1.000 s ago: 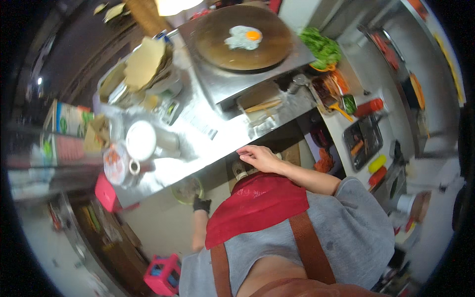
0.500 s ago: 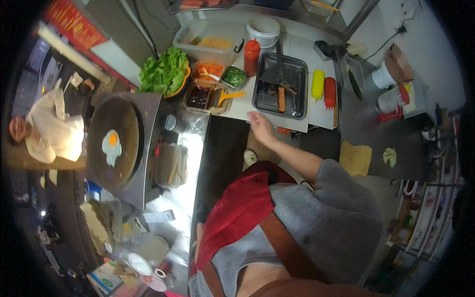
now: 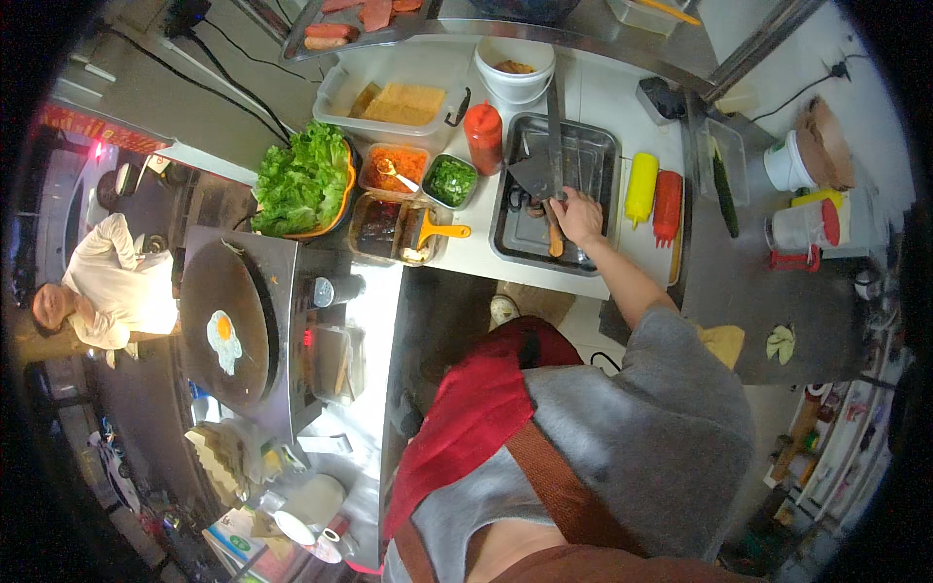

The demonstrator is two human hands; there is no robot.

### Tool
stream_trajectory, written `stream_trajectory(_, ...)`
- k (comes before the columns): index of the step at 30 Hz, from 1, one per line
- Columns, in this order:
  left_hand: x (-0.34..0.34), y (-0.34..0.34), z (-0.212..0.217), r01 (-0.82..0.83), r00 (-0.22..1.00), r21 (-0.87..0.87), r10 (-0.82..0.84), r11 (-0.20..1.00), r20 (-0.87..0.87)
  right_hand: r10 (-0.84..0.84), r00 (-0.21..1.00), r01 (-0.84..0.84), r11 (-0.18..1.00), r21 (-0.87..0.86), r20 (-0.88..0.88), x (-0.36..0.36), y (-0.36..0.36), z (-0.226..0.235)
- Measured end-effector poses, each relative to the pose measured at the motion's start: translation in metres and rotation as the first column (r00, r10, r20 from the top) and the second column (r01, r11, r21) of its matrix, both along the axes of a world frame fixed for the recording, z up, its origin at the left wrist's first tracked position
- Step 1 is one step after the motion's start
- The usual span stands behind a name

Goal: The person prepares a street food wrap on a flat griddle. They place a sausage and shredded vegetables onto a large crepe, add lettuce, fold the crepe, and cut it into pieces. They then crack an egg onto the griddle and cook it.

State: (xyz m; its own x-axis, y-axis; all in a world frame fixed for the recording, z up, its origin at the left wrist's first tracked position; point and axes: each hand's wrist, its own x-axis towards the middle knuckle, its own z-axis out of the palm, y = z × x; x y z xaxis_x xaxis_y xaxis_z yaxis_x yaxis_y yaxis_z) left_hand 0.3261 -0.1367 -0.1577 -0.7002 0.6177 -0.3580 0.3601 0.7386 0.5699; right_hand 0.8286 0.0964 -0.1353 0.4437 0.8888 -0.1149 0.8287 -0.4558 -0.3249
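Your right hand [image 3: 577, 216]: clenched on the brown handle of a flat metal scraper [image 3: 537, 179], blade beyond the grip, over the rectangular steel tray [image 3: 595, 155]. Left hand: unseen.

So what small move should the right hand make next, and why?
Probably lift the scraper out of the metal tray: the right hand is at its wooden handle, and an egg lies frying on the round griddle.

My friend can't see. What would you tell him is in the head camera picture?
A person's right hand grips a wooden-handled scraper over a metal tray on a food counter. Nearby sit lettuce, sauce bottles and an egg frying on a round griddle.
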Motion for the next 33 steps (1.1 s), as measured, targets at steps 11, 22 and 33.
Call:
stream_trajectory(11, 0.015, 0.023, 0.009, 0.066, 0.996, -0.076, -0.062, 0.995, 0.06, -0.266, 0.949, 0.221, 0.944, 0.245, 0.168, 0.014, -0.038, -0.069)
stream_trajectory(22, -0.006, 0.005, 0.037, -0.106, 0.994, 0.235, 0.103, 0.966, 0.024, 0.044, 0.643, 0.219, 0.946, 0.239, -0.764, -0.183, -0.059, 0.054)
stream_trajectory(33, -0.078, 0.018, 0.084, 0.005, 1.0, 0.536, -0.014, 0.844, 0.014, 0.816, 0.397, -0.817, 0.523, 0.243, -0.421, -0.458, 0.02, 0.17)
